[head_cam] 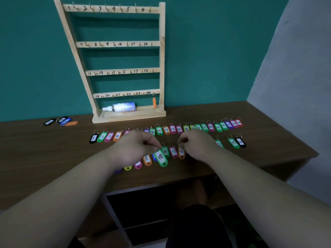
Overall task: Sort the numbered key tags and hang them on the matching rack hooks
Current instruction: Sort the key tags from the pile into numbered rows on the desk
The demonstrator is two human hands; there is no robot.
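Green plastic: the tag marked 18 [160, 157] is pinched at its ring end by my left hand [136, 147], thumb and forefinger closed on it. In the head view its long axis runs from those fingers down towards me, slanting a little right, over the near row of tags on the desk [53, 149]. Hook 18 [152, 70] sits on the third rail of the rack [162, 51], ahead and well above, so I judge the left hand should take the lift. My right hand [197, 145] curls at the ring of orange tag 12 [181, 152]; whether it grips, I cannot tell.
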